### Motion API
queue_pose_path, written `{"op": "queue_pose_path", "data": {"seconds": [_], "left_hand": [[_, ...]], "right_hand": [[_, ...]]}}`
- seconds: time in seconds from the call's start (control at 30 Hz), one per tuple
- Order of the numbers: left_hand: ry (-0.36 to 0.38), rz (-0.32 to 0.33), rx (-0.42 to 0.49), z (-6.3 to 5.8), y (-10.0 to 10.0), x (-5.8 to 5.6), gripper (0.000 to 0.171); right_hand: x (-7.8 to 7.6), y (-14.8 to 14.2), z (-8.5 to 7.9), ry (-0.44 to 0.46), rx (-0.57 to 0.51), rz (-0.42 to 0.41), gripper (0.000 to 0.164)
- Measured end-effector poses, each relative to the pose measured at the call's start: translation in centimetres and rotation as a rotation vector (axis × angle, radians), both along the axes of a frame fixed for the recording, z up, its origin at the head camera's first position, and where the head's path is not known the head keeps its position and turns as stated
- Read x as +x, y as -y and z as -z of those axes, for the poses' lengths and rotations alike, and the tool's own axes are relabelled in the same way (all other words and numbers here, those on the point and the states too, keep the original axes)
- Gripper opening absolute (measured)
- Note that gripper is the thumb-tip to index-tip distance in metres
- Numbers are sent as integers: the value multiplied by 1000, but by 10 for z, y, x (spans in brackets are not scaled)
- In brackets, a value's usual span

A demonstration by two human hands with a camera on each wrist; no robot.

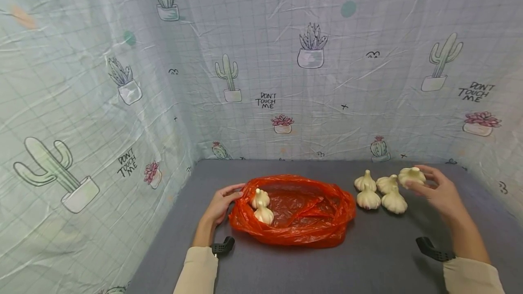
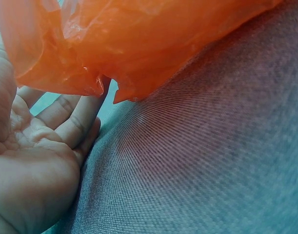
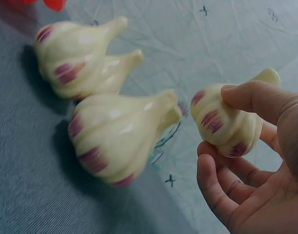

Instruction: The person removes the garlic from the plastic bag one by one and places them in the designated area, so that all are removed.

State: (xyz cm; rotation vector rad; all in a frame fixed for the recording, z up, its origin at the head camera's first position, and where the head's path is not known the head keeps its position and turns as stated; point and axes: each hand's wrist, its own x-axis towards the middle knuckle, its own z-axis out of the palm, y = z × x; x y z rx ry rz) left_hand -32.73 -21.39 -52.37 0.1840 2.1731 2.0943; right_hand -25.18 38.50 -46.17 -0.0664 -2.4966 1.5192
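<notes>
In the head view my right hand (image 1: 439, 189) pinches a garlic bulb (image 1: 410, 177) between thumb and fingers at the right. The right wrist view shows this bulb's purple streaks (image 3: 212, 121), with my thumb on its upper side and fingers beneath. Several more garlic bulbs (image 1: 394, 201) sit on the table just left of that hand. My left hand (image 1: 220, 203) rests against the left side of an open red plastic bag (image 1: 294, 237), its fingers fairly straight and their tips partly hidden by the plastic. Two garlic bulbs (image 1: 263, 214) lie inside the bag at its left end.
A grey cloth-covered table (image 1: 294, 271) carries the bag and the bulbs. Behind and to the left hangs a pale curtain (image 1: 261, 58) printed with cacti, meeting the table's back edge. Black camera mounts (image 1: 433, 249) sit on both wrists.
</notes>
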Motion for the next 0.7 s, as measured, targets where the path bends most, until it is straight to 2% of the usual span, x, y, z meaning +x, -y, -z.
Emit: {"op": "queue_pose_path", "data": {"seconds": [0.27,0.53,0.7], "left_hand": [[-3,-4,8,-1,0,1,41],[7,-7,12,0,0,2,39],[-5,5,9,0,0,2,41]], "right_hand": [[-7,-10,19,55,41,17,75],[-7,-17,40,61,9,38,63],[-8,-19,48,86,13,30,71]]}}
